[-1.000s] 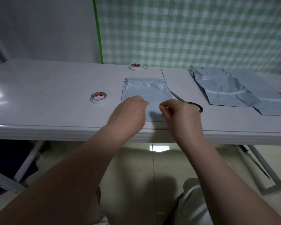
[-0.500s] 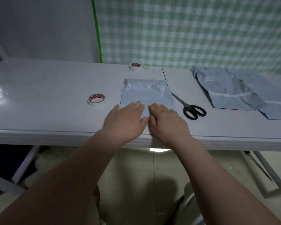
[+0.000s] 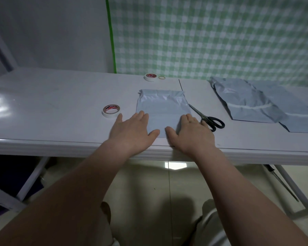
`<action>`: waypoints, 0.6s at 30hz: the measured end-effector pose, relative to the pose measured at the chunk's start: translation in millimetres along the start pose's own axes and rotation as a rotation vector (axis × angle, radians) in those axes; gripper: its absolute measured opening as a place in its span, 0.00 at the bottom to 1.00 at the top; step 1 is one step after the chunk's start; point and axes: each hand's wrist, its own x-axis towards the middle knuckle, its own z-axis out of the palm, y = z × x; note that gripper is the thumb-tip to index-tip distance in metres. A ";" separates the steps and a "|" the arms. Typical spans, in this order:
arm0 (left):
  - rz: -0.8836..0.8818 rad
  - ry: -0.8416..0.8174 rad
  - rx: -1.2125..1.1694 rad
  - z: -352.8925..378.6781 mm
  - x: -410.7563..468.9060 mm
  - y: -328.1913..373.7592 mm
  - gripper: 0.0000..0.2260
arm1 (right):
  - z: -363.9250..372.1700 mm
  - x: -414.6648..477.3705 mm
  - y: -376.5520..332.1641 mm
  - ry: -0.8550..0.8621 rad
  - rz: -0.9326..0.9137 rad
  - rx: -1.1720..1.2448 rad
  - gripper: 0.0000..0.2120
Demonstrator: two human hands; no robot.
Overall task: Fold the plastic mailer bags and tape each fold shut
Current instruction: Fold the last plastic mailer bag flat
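Note:
A pale grey plastic mailer bag [image 3: 163,110] lies folded on the white table [image 3: 52,107] in front of me, its far end crumpled. My left hand [image 3: 132,132] lies flat with straight fingers on the bag's near left corner. My right hand [image 3: 190,134] lies flat on the near right corner. A roll of white tape [image 3: 111,110] sits just left of the bag. Black-handled scissors [image 3: 209,119] lie just right of it, touching my right hand's outer edge.
A second tape roll [image 3: 150,77] and a small ring [image 3: 161,77] lie at the table's back. Two more grey mailer bags [image 3: 247,102] overlap at the right. A green checked cloth hangs behind. The table's front edge runs under my wrists.
My hands came down from pinching above the bag, pressed flat together at its middle, then slid apart to its left and right near corners.

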 end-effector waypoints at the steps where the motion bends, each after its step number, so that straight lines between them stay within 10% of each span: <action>1: -0.002 0.011 -0.004 0.0 -0.6 -0.7 0.27 | -0.8 -0.6 -0.1 -0.001 0.000 0.001 0.30; 12: -0.253 0.358 -0.118 -13.6 3.3 -44.7 0.19 | -14.8 -1.7 -2.9 0.116 -0.089 0.009 0.19; 18: -0.302 0.352 -0.373 -16.9 1.7 -63.4 0.05 | -26.9 -9.2 -19.8 0.252 -0.080 0.481 0.18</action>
